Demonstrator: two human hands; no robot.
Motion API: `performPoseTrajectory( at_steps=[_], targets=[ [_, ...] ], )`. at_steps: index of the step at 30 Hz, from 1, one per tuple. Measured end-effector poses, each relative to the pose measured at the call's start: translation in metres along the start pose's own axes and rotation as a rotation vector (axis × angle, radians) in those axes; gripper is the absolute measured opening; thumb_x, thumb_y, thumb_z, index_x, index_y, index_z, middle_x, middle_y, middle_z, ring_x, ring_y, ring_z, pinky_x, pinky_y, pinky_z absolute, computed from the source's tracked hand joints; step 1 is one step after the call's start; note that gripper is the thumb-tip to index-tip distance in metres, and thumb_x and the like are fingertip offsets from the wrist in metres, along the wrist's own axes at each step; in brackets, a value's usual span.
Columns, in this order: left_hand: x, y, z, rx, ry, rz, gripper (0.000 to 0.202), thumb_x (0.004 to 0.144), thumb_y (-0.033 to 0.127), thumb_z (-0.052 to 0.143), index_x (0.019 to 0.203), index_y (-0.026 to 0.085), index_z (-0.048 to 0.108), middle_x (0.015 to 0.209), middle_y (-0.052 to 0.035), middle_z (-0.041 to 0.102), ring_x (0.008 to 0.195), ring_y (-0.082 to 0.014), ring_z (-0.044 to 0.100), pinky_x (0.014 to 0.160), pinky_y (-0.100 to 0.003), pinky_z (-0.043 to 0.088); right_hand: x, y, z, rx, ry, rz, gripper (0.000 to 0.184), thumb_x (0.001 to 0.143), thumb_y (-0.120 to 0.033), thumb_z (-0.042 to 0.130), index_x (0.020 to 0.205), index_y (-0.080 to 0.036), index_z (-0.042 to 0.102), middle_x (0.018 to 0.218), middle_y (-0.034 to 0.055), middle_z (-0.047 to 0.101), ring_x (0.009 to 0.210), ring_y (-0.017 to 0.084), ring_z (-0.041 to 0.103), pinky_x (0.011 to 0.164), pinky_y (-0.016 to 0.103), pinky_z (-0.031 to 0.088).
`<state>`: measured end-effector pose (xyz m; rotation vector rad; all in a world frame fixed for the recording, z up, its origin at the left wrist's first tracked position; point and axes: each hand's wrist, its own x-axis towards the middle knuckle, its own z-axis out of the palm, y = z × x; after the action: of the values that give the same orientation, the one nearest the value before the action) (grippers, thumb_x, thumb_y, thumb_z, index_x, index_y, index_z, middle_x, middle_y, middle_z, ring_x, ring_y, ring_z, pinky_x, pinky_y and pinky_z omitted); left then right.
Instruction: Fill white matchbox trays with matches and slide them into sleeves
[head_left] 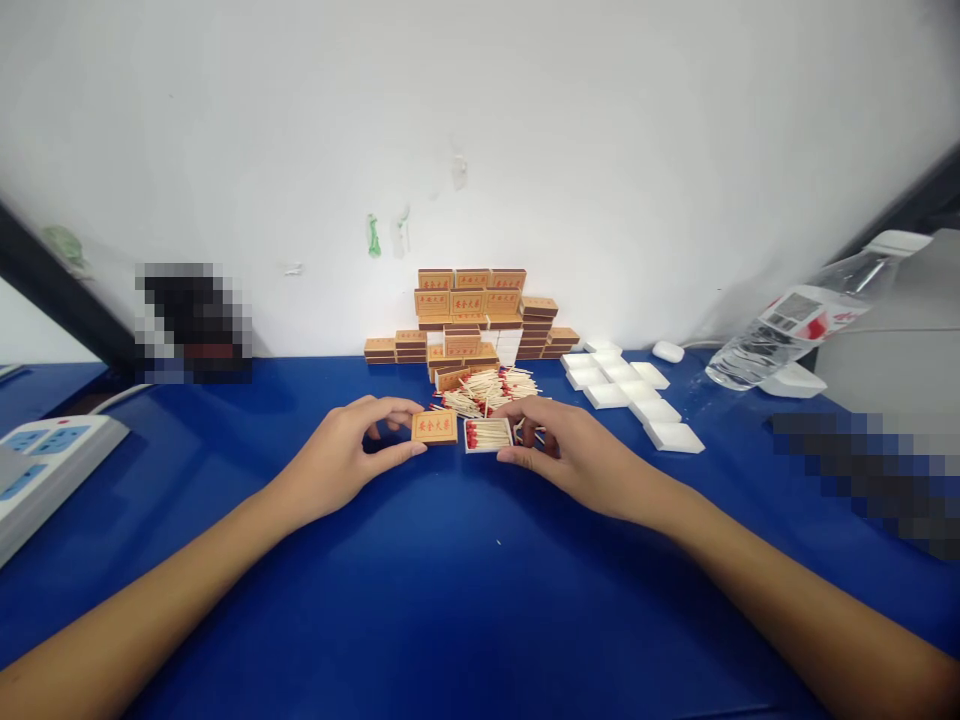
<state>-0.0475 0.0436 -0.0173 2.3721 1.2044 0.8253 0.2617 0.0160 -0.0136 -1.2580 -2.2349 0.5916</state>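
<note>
Between thumb and fingers, my left hand point(360, 445) grips a yellow-brown matchbox sleeve point(435, 427) with red lettering. My right hand point(559, 440) pinches a white matchbox tray point(488, 450) by its right end. Red-headed matches point(491, 434) lie side by side in that tray. A narrow gap separates the sleeve's right end from the tray's left end. Just behind both hands is a loose heap of matches point(480, 390), partly hidden by my right fingers.
Stacked matchboxes point(469, 302) stand against the wall behind the heap. White empty trays point(622, 385) spread to the right. Farther right, a water bottle point(810, 310) leans. A power strip point(56, 460) lies at the left on the blue table point(450, 600).
</note>
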Motion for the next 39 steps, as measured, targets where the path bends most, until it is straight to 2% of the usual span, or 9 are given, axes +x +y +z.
performPoseTrajectory(
  at_steps=[6, 10, 16, 23, 27, 32, 39],
  targets=[
    [0.000, 0.003, 0.000, -0.039, -0.058, 0.000, 0.037, 0.093, 0.048, 0.075, 0.125, 0.029, 0.073, 0.104, -0.0021, 0.076, 0.085, -0.0184, 0.065, 0.078, -0.033, 0.056, -0.001, 0.000, 0.000, 0.046, -0.006, 0.002, 0.041, 0.099, -0.046, 0.070, 0.133, -0.023, 0.067, 0.098, 0.0048, 0.074, 0.078, 0.020, 0.063, 0.072, 0.035, 0.049],
    [0.000, 0.005, 0.000, -0.046, -0.067, 0.014, 0.040, 0.093, 0.048, 0.075, 0.127, 0.028, 0.072, 0.105, -0.0023, 0.076, 0.087, -0.0187, 0.065, 0.079, -0.033, 0.056, -0.002, -0.002, -0.003, 0.054, -0.001, 0.002, 0.039, 0.096, -0.046, 0.073, 0.127, -0.022, 0.070, 0.093, 0.0033, 0.073, 0.077, 0.019, 0.064, 0.071, 0.034, 0.049],
    [-0.003, 0.005, 0.004, -0.085, -0.080, 0.016, 0.040, 0.093, 0.048, 0.075, 0.129, 0.029, 0.072, 0.113, -0.0032, 0.076, 0.093, -0.0196, 0.067, 0.083, -0.035, 0.057, -0.003, -0.007, -0.003, 0.199, 0.016, 0.023, 0.032, 0.094, -0.045, 0.076, 0.117, -0.022, 0.074, 0.085, 0.0004, 0.070, 0.073, 0.016, 0.062, 0.068, 0.033, 0.051],
    [-0.002, 0.009, 0.001, -0.152, -0.075, -0.052, 0.041, 0.092, 0.048, 0.076, 0.128, 0.028, 0.072, 0.102, -0.0010, 0.076, 0.086, -0.0182, 0.066, 0.081, -0.034, 0.057, -0.003, -0.005, 0.004, 0.348, 0.128, 0.087, 0.042, 0.088, -0.054, 0.080, 0.117, -0.025, 0.072, 0.089, 0.0017, 0.072, 0.080, 0.019, 0.066, 0.068, 0.034, 0.053],
    [0.000, 0.012, -0.002, -0.238, -0.085, -0.088, 0.042, 0.092, 0.048, 0.077, 0.127, 0.026, 0.071, 0.100, -0.0025, 0.078, 0.086, -0.0188, 0.068, 0.080, -0.034, 0.057, -0.002, -0.007, 0.005, 0.436, 0.131, 0.116, 0.041, 0.086, -0.053, 0.082, 0.115, -0.026, 0.071, 0.088, 0.0011, 0.072, 0.077, 0.018, 0.065, 0.060, 0.031, 0.051],
    [0.001, 0.015, -0.003, -0.392, -0.103, -0.162, 0.046, 0.090, 0.048, 0.079, 0.128, 0.023, 0.068, 0.096, -0.0034, 0.082, 0.083, -0.0193, 0.073, 0.075, -0.031, 0.057, -0.002, -0.013, 0.007, 0.548, 0.132, 0.162, 0.043, 0.085, -0.052, 0.083, 0.115, -0.025, 0.068, 0.085, -0.0005, 0.070, 0.058, 0.012, 0.057, 0.044, 0.026, 0.043],
    [-0.001, 0.022, -0.001, -0.680, -0.133, -0.289, 0.055, 0.090, 0.047, 0.082, 0.133, 0.020, 0.061, 0.100, -0.0099, 0.084, 0.101, -0.0263, 0.080, 0.095, -0.041, 0.061, -0.003, -0.018, 0.009, 0.660, 0.141, 0.162, 0.044, 0.085, -0.052, 0.083, 0.115, -0.024, 0.068, 0.080, -0.0033, 0.071, 0.046, 0.008, 0.051, 0.043, 0.026, 0.044]
  ],
)
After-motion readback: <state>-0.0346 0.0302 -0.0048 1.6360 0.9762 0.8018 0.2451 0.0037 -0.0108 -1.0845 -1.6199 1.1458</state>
